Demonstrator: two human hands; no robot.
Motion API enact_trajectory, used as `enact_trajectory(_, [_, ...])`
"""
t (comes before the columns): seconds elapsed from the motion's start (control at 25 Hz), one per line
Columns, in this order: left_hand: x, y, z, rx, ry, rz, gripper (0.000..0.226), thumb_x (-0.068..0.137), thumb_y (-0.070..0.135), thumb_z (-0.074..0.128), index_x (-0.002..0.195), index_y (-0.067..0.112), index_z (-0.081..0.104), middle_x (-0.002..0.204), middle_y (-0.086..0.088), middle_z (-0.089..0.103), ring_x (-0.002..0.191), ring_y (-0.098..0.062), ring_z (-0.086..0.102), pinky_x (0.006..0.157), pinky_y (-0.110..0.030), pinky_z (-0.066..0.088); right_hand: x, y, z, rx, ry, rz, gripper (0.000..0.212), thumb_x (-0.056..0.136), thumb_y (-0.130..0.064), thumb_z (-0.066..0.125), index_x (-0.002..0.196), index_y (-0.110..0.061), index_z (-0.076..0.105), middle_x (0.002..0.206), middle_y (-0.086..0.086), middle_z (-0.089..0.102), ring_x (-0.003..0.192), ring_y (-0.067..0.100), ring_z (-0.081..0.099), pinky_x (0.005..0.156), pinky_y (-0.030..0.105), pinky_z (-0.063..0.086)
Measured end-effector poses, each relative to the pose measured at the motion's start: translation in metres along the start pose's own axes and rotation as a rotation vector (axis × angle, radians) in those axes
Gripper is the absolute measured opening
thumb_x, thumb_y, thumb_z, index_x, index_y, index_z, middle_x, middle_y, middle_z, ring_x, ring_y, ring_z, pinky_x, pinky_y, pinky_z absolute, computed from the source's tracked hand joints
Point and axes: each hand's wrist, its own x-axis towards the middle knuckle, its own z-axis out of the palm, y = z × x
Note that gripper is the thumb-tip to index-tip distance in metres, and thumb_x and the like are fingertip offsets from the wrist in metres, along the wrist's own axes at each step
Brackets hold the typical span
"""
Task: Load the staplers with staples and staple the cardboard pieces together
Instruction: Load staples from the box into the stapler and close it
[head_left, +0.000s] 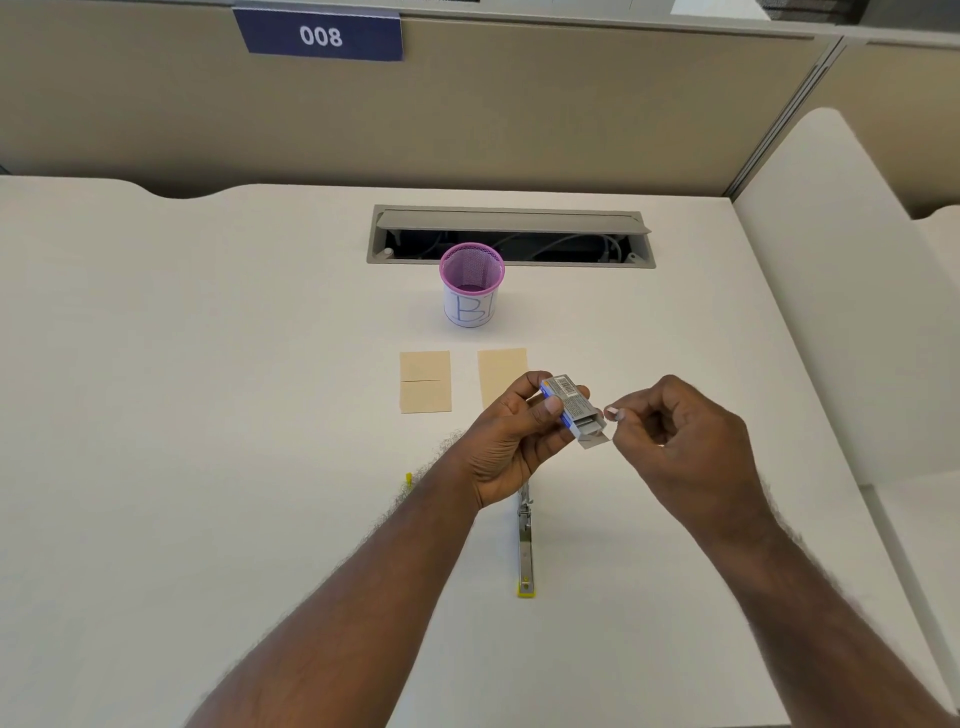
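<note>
Blue-and-grey staple box (570, 406) gripped in the left hand (511, 434), flap open; right hand (680, 434) pinches at its mouth, above the opened stapler (525, 540).

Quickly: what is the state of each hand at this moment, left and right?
Left hand: holds the staple box, fingers curled round it.
Right hand: fingers curled, fingertips at the open box flap; whether it pinches anything cannot be told.

Left hand (511, 441) grips staple box (571, 408); right hand (680, 441) fingertips at open flap.
</note>
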Motion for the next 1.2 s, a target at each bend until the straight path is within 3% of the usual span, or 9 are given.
enact_trajectory(0.12, [0.0, 0.001, 0.0, -0.008, -0.007, -0.003, 0.032, 0.08, 0.012, 0.073, 0.107, 0.014, 0.057, 0.112, -0.011, 0.07, 0.1, -0.026, 0.07, 0.094, -0.033, 0.052, 0.003, 0.005, 0.001, 0.096, -0.023, 0.114, 0.013, 0.071, -0.042, 0.063, 0.08, -0.034, 0.065, 0.067, -0.01, 0.072, 0.061, 0.021, 0.066, 0.052, 0.029, 0.048])
enact_trajectory(0.28, [-0.001, 0.001, 0.0, 0.003, -0.004, 0.004, 0.036, 0.076, 0.015, 0.078, 0.106, 0.015, 0.058, 0.115, -0.012, 0.069, 0.103, -0.032, 0.069, 0.097, -0.036, 0.048, 0.005, 0.013, 0.002, 0.443, -0.07, 0.234, 0.016, 0.082, -0.017, 0.07, 0.091, -0.03, 0.071, 0.074, -0.006, 0.071, 0.068, 0.017, 0.071, 0.077, 0.039, 0.056])
enact_trajectory(0.4, [-0.001, 0.002, -0.002, 0.003, -0.013, 0.007, 0.05, 0.066, 0.02, 0.089, 0.105, 0.016, 0.058, 0.116, -0.012, 0.068, 0.104, -0.035, 0.068, 0.1, -0.039, 0.042, 0.005, 0.02, -0.002, 0.624, -0.111, 0.285, 0.025, 0.091, -0.005, 0.064, 0.103, -0.024, 0.075, 0.08, -0.002, 0.067, 0.073, 0.015, 0.067, 0.082, 0.032, 0.058])
enact_trajectory(0.52, [-0.002, 0.004, -0.002, -0.011, -0.008, 0.007, 0.048, 0.067, 0.019, 0.088, 0.104, 0.015, 0.059, 0.115, -0.012, 0.069, 0.104, -0.035, 0.068, 0.098, -0.038, 0.043, 0.003, 0.019, -0.007, 0.642, -0.119, 0.306, 0.019, 0.089, -0.01, 0.067, 0.095, -0.024, 0.078, 0.079, -0.001, 0.072, 0.078, 0.017, 0.069, 0.085, 0.031, 0.059])
enact_trajectory(0.68, [-0.002, 0.004, -0.002, -0.004, 0.036, 0.027, 0.021, 0.087, 0.011, 0.063, 0.106, 0.015, 0.055, 0.113, -0.011, 0.07, 0.104, -0.034, 0.068, 0.098, -0.038, 0.043, -0.006, 0.016, -0.01, 0.333, -0.102, 0.185, 0.02, 0.081, -0.014, 0.077, 0.087, -0.032, 0.076, 0.083, -0.004, 0.076, 0.079, 0.014, 0.072, 0.082, 0.026, 0.055])
enact_trajectory(0.84, [-0.002, 0.004, 0.0, -0.024, 0.036, 0.041, 0.019, 0.091, 0.009, 0.055, 0.11, 0.013, 0.053, 0.112, -0.011, 0.07, 0.102, -0.034, 0.069, 0.094, -0.033, 0.049, -0.02, 0.011, -0.001, 0.026, -0.05, -0.157, 0.025, 0.081, -0.009, 0.078, 0.086, -0.033, 0.07, 0.086, -0.01, 0.068, 0.081, 0.007, 0.067, 0.075, 0.013, 0.053])
enact_trajectory(1.04, [-0.004, 0.002, 0.004, -0.001, 0.019, 0.026, 0.023, 0.087, 0.013, 0.062, 0.108, 0.014, 0.054, 0.111, -0.011, 0.071, 0.101, -0.029, 0.069, 0.098, -0.035, 0.044, -0.024, 0.013, 0.008, -0.268, 0.101, -0.391, 0.009, 0.085, -0.012, 0.073, 0.093, -0.017, 0.072, 0.085, -0.005, 0.064, 0.077, 0.001, 0.058, 0.066, 0.028, 0.051])
enact_trajectory(1.2, [-0.008, 0.001, 0.008, -0.009, 0.0, 0.013, 0.026, 0.084, 0.014, 0.064, 0.109, 0.014, 0.055, 0.11, -0.011, 0.071, 0.095, -0.022, 0.07, 0.093, -0.031, 0.053, -0.021, 0.013, 0.01, -0.332, 0.101, -0.432, 0.011, 0.086, -0.012, 0.074, 0.097, -0.015, 0.075, 0.082, 0.0, 0.062, 0.074, 0.009, 0.057, 0.06, 0.031, 0.05])
